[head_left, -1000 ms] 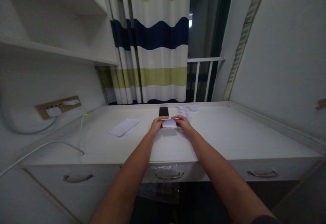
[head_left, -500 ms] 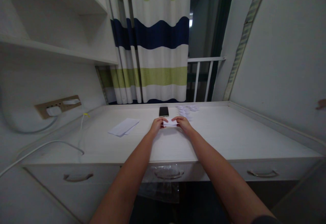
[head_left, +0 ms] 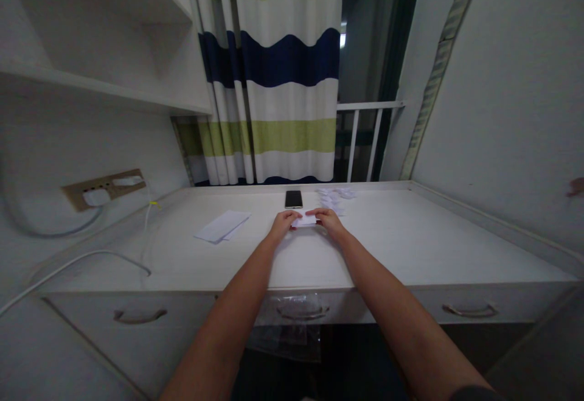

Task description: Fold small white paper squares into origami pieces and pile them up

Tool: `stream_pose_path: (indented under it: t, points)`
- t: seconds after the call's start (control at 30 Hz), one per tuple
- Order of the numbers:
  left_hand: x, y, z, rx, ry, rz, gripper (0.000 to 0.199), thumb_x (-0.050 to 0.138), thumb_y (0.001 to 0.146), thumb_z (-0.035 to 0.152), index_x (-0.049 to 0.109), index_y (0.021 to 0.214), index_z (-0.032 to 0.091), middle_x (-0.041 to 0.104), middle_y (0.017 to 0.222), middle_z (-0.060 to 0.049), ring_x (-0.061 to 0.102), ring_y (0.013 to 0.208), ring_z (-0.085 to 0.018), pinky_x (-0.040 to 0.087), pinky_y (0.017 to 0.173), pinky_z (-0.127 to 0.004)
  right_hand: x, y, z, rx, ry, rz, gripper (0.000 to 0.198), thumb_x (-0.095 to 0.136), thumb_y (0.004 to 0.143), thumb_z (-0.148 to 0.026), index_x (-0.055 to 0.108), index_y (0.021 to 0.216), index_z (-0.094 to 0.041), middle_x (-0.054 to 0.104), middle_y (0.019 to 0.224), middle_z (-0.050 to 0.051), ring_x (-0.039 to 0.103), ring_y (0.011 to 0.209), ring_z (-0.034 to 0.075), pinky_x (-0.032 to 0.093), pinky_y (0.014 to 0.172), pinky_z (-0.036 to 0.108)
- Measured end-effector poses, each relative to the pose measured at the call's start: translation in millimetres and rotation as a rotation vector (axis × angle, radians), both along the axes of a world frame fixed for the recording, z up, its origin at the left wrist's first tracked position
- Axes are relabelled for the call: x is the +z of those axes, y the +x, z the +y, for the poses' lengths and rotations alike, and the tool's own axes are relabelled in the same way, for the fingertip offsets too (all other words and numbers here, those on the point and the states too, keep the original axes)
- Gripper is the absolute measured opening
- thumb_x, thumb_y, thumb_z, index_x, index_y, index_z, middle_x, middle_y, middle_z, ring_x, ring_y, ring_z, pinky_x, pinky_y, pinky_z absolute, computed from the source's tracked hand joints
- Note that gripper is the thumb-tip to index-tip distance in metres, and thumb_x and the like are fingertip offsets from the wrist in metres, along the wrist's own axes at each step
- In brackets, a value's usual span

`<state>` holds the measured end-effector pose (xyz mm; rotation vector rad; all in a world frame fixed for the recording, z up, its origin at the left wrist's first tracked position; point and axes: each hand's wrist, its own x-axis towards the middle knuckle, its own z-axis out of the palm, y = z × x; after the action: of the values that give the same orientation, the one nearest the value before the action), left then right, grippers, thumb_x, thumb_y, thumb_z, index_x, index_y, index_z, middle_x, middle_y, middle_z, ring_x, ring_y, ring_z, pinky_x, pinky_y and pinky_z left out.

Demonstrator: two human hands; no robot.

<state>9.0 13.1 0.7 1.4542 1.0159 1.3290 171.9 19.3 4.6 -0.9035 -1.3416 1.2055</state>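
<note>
Between my two hands is a small piece of white paper (head_left: 305, 219), held just over the desk. My left hand (head_left: 283, 223) grips its left end, the thumb on the near face and the fingers partly hidden behind. The right end is pinched by my right hand (head_left: 327, 219), its thumb and fingertips on the paper. Just beyond the hands lies a dark phone (head_left: 294, 199). Behind my right hand several small folded white paper pieces (head_left: 332, 199) are grouped together. Flat sheets of white paper (head_left: 221, 227) lie overlapping to the left.
The white desk (head_left: 410, 237) has a raised rim along the back and right. A white cable (head_left: 109, 252) runs across its left side, below a wall socket (head_left: 104, 190). A clear plastic bag (head_left: 296, 334) hangs at the middle drawer. A striped curtain (head_left: 292, 103) hangs behind.
Both hands keep hold of the paper in nearly the same spot. My right fingertips have shifted slightly left along it, and the paper looks a little flatter.
</note>
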Motion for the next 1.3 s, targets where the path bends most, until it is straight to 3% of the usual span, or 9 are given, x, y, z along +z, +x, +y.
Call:
stream_pose_path:
  t: [0.13,0.23,0.33,0.43,0.6,0.83,1.1,1.3]
  points:
    - [0.9,1.0,-1.6,0.020,0.011,0.006,0.026,0.059,0.064,0.017,0.059,0.090,0.015,0.059,0.073,-0.001,0.056,0.052,-0.009,0.042,0.045,-0.018,0.7,0.5,-0.1,-0.013,0.039,0.023,0.025,0.050,0.059,-0.014,0.067,0.076,-0.020,0.063,0.072,0.000,0.055,0.063,0.010,0.043,0.056,0.021]
    - [1.5,1.0,-1.5,0.037,0.004,-0.014,0.037,0.060,0.065,0.013,0.053,0.101,0.018,0.060,0.078,-0.001,0.057,0.051,-0.008,0.043,0.046,-0.018,-0.2,-0.9,1.7,-0.063,-0.007,0.073,0.025,0.056,0.063,-0.021,0.064,0.086,-0.022,0.061,0.066,-0.003,0.053,0.055,0.009,0.042,0.052,0.020]
    - [2.2,0.8,-1.2,0.035,-0.012,-0.025,0.044,0.061,0.065,0.011,0.048,0.107,0.019,0.061,0.084,-0.002,0.058,0.052,-0.008,0.044,0.047,-0.018,-4.0,-1.4,5.7,-0.073,-0.035,0.014,0.018,0.065,0.062,-0.032,0.062,0.073,-0.018,0.057,0.056,-0.003,0.050,0.050,0.009,0.042,0.049,0.021]
    - [2.0,0.2,-0.9,0.018,-0.020,-0.022,0.047,0.061,0.066,0.010,0.046,0.109,0.019,0.062,0.087,-0.003,0.059,0.052,-0.008,0.044,0.046,-0.017,-8.8,0.5,10.4,-0.009,0.049,-0.077,0.028,0.070,0.056,-0.040,0.057,0.054,-0.015,0.051,0.047,-0.003,0.045,0.046,0.008,0.039,0.048,0.021]
    - [-0.7,0.5,-1.1,-0.006,-0.068,-0.057,0.051,0.066,0.068,0.016,0.043,0.113,0.021,0.063,0.085,-0.003,0.061,0.053,-0.008,0.045,0.047,-0.016,-12.5,2.3,14.4,-0.015,0.102,-0.090,0.036,0.073,0.049,-0.046,0.054,0.050,-0.016,0.048,0.044,-0.004,0.043,0.045,0.008,0.036,0.048,0.023]
    - [-1.0,3.3,-2.1,-0.083,-0.164,-0.128,0.030,0.068,0.071,0.023,0.054,0.095,0.010,0.066,0.085,-0.010,0.065,0.056,-0.014,0.051,0.052,-0.022,-8.3,0.8,10.6,0.013,0.101,-0.087,0.035,0.075,0.046,-0.043,0.056,0.052,-0.015,0.049,0.045,-0.005,0.043,0.045,0.007,0.035,0.048,0.022]
    - [-1.4,0.9,0.7,-0.089,-0.139,-0.210,0.032,0.073,0.065,0.020,0.057,0.090,0.009,0.067,0.085,-0.009,0.065,0.059,-0.014,0.054,0.056,-0.024,-3.1,-0.8,0.1,0.020,-0.057,-0.091,0.026,0.075,0.055,-0.037,0.061,0.061,-0.015,0.062,0.056,0.001,0.058,0.052,0.012,0.039,0.045,0.020]
    - [-2.4,1.1,1.4,-0.096,-0.146,-0.231,0.030,0.073,0.064,0.016,0.057,0.088,0.008,0.067,0.084,-0.009,0.065,0.061,-0.015,0.054,0.060,-0.026,-3.5,-1.4,1.5,0.032,-0.066,-0.071,0.025,0.078,0.052,-0.033,0.061,0.056,-0.014,0.063,0.052,0.002,0.056,0.046,0.010,0.043,0.047,0.020]
